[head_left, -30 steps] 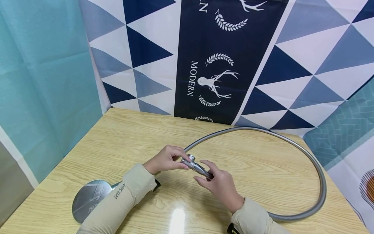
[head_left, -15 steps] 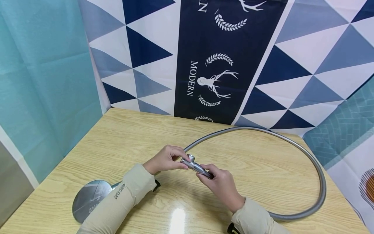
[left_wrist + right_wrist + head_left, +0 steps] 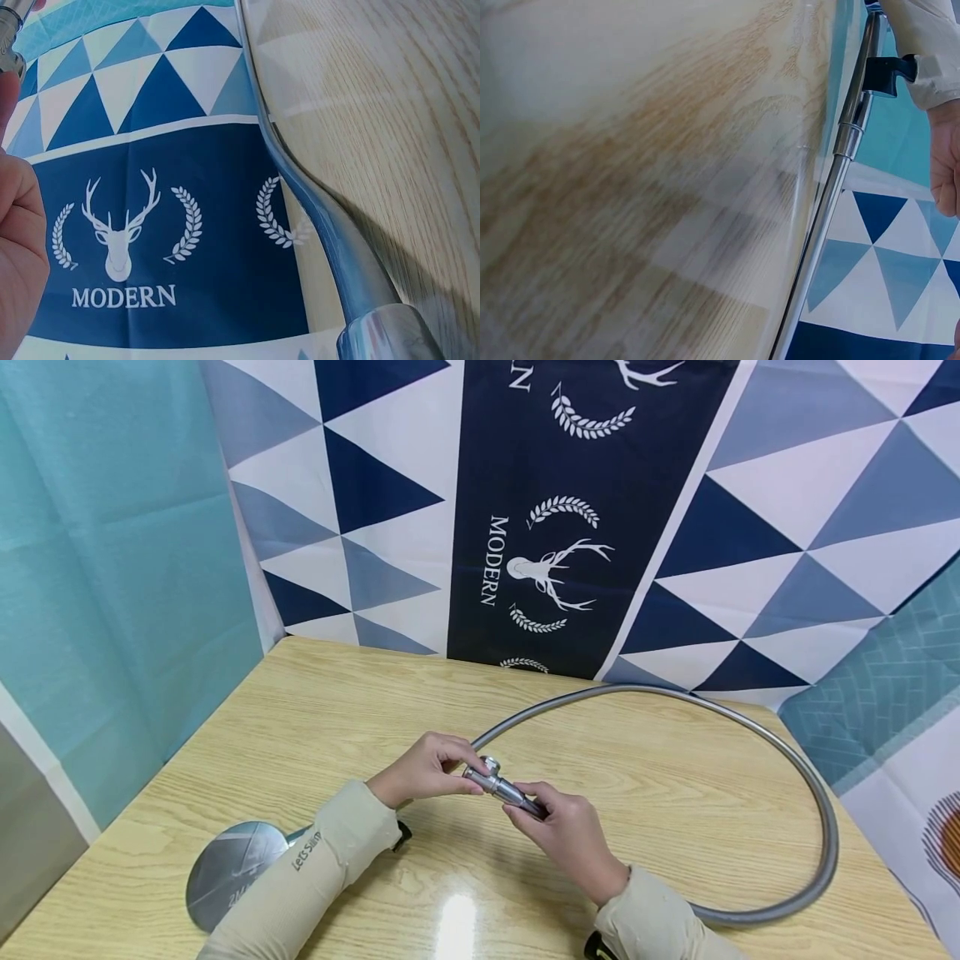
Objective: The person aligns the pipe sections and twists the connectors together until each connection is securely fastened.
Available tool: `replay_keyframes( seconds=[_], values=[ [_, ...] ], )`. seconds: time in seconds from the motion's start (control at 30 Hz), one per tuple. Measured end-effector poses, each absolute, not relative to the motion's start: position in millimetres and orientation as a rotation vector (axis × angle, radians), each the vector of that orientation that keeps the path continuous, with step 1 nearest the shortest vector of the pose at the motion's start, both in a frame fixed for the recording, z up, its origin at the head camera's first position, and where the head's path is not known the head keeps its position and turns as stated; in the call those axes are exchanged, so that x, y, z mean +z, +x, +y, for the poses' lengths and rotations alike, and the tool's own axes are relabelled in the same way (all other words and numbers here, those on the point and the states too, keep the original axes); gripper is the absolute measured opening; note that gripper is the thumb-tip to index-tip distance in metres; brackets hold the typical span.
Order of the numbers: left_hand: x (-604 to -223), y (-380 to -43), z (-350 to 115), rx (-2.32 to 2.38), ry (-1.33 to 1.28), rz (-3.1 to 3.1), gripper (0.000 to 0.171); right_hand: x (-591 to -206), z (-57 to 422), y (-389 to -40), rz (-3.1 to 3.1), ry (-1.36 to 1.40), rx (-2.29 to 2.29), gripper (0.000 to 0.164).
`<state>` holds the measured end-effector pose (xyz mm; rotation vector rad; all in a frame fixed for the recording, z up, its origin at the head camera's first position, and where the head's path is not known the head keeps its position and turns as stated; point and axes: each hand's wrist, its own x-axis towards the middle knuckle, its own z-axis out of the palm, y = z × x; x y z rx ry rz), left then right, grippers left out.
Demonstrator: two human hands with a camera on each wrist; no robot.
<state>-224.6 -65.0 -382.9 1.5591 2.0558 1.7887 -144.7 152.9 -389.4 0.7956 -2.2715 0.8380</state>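
Note:
My left hand (image 3: pixel 435 766) pinches a small silver T-shaped pipe fitting (image 3: pixel 491 766) between thumb and fingers, above the table. Into its lower right end runs the cone-shaped end (image 3: pixel 511 792) of a grey metal shower hose (image 3: pixel 823 814). My right hand (image 3: pixel 567 828) grips this cone near its narrow end. At the left lies a round silver shower head (image 3: pixel 228 877), its handle partly hidden behind my left sleeve. The left wrist view catches the fitting (image 3: pixel 9 26) only at its corner. In the right wrist view the handle joint (image 3: pixel 848 139) shows beside my left hand (image 3: pixel 946 154).
The hose loops widely over the right half of the wooden table (image 3: pixel 345 693), reaching its back edge. A patterned cloth (image 3: pixel 390 485) hangs behind, and a teal curtain (image 3: pixel 127 568) closes the left side.
My right thumb and fingers, spread around the hose end a second ago, have closed onto the cone. The left hand and the fitting have stayed put.

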Motion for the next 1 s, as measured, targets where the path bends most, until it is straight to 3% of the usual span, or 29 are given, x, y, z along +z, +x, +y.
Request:
replay_keyframes(
  seconds=[0.13,0.33,0.5,1.0],
  values=[
    [-383.1,-224.9,-65.1,1.785,1.572,2.055,0.016,-389.1,152.1,-144.5,-2.279,0.783,0.847,0.026],
    [-383.1,-225.3,-65.1,1.785,1.567,2.067,0.016,-389.4,151.0,-145.0,-2.241,0.791,0.781,0.045],
    [-382.7,-225.6,-65.2,1.793,1.59,2.064,0.017,-389.7,151.0,-145.1,-2.215,0.812,0.888,0.035],
    [-383.5,-225.6,-66.1,1.772,1.593,2.071,0.016,-390.5,151.4,-145.5,-2.27,0.805,0.784,0.028]
  ],
)
